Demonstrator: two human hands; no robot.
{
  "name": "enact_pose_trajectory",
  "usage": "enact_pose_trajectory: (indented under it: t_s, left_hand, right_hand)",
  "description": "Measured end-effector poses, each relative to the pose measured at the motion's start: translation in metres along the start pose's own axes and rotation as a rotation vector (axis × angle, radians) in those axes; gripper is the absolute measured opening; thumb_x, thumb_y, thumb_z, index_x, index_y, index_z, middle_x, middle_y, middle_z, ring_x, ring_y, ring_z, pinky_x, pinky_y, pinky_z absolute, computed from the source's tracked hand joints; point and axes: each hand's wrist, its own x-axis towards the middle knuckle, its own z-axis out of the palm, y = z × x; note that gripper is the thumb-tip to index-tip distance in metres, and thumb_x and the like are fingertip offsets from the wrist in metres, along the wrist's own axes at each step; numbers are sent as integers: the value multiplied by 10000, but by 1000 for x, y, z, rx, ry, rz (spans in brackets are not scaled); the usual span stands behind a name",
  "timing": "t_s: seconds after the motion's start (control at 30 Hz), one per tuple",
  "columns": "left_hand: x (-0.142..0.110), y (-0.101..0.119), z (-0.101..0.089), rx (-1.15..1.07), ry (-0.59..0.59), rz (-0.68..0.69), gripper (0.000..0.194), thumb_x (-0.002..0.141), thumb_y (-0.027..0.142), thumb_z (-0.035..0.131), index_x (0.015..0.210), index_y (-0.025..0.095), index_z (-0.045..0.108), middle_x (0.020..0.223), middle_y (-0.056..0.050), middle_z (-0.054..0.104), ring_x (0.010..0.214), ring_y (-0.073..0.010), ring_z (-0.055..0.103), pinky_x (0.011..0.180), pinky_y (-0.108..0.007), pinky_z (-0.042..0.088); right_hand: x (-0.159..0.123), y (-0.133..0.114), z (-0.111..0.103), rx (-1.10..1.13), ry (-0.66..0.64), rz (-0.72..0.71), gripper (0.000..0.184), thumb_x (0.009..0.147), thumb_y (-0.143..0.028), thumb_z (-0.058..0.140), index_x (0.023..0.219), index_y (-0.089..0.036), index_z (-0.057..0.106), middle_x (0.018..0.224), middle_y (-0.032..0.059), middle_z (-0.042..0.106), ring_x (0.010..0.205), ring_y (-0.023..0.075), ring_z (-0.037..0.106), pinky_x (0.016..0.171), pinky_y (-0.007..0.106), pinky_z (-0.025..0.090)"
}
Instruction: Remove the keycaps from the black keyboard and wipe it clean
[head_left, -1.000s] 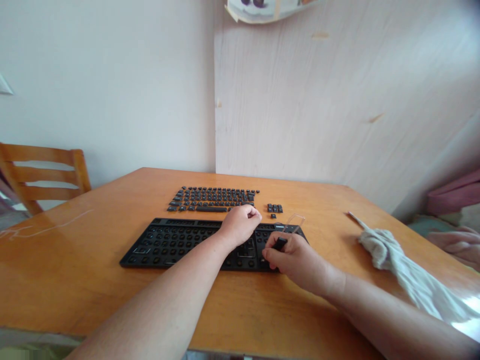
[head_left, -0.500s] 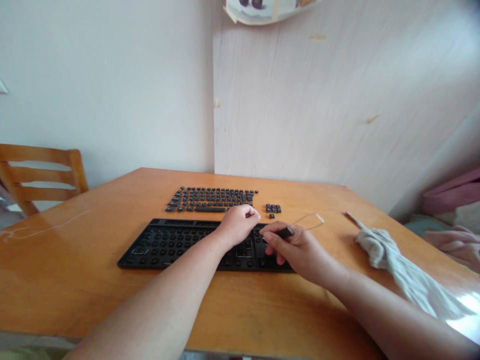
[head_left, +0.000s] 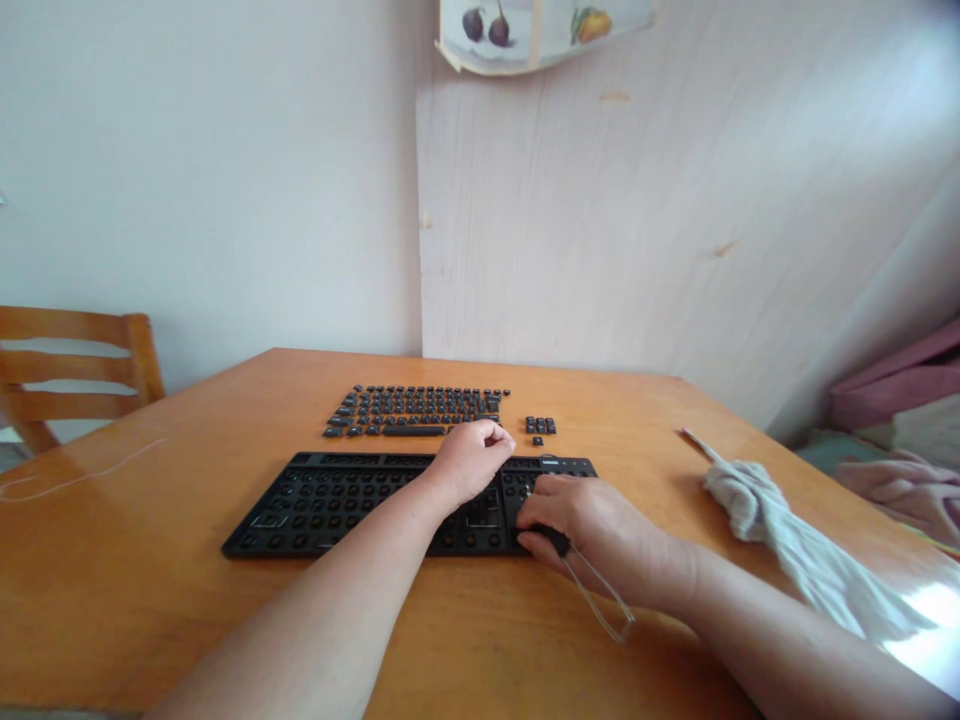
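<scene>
A black keyboard [head_left: 330, 510] with its keycaps off lies across the table in front of me, showing rows of bare switches. My left hand [head_left: 474, 462] is closed above its right-middle part, fingertips pinched together; what they hold, if anything, is hidden. Over the number-pad end, my right hand [head_left: 581, 520] grips a wire keycap puller [head_left: 555, 540] by its black handle. The puller's thin wire loops stick out toward me, below the hand. Behind the keyboard sit loose black keycaps [head_left: 420, 408] in rows, and a smaller group of keycaps [head_left: 540, 425] stands to their right.
On the right of the wooden table [head_left: 150, 580] lies a crumpled pale cloth [head_left: 757, 510] with a thin stick-like end. A thin white cord [head_left: 112, 468] lies at the left. A wooden chair [head_left: 82, 360] stands beyond the left edge, and a wall rises behind the table.
My right hand has turned over, so the puller's wire loops now point toward me instead of away to the right. The left hand stays over the keyboard. The view has tilted up slightly.
</scene>
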Motion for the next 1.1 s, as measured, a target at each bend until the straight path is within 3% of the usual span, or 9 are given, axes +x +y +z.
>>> enact_pose_trajectory:
  t_s: [0.13,0.3,0.43,0.57,0.73,1.1]
  left_hand:
    - [1,0,-1,-17,11,8,193,802,329,558,789,176,675,827,-34,706,809,-182,630,773,-299,454]
    - [-2,12,-4,-77,39,18,211,823,352,545,790,179,661,796,-31,686,791,-173,607,756,-295,444]
    - [-9,27,-4,-332,-95,-123,278,851,419,526,872,170,649,787,-41,680,695,-143,591,662,-270,445]
    - [-14,32,-3,-584,-246,-183,319,853,456,545,912,157,639,875,-72,689,752,-137,611,682,-258,440]
    - [-14,28,2,-757,-250,-239,266,788,377,665,917,146,630,848,-54,672,731,-106,596,694,-237,427]
    - [-11,22,3,-687,-236,-236,171,768,254,637,911,161,623,817,-34,665,737,-110,611,696,-243,446]
  right_hand:
    - [2,3,-2,99,109,43,98,841,-207,575,851,-208,672,791,23,620,701,130,560,658,242,426]
    - [10,18,-1,205,405,148,124,889,-237,540,888,-202,659,805,27,626,736,133,576,686,246,447]
    - [13,33,4,131,563,200,127,895,-266,544,911,-212,658,806,32,616,740,144,583,696,261,456]
    - [12,38,5,16,568,184,136,900,-281,541,939,-217,654,850,48,612,760,156,587,698,269,459]
    - [11,34,3,-5,522,133,134,894,-259,552,974,-227,654,875,54,606,790,159,596,706,265,470]
    - [14,40,5,135,500,128,202,839,-230,615,1036,-210,655,918,56,610,821,158,598,720,266,469]
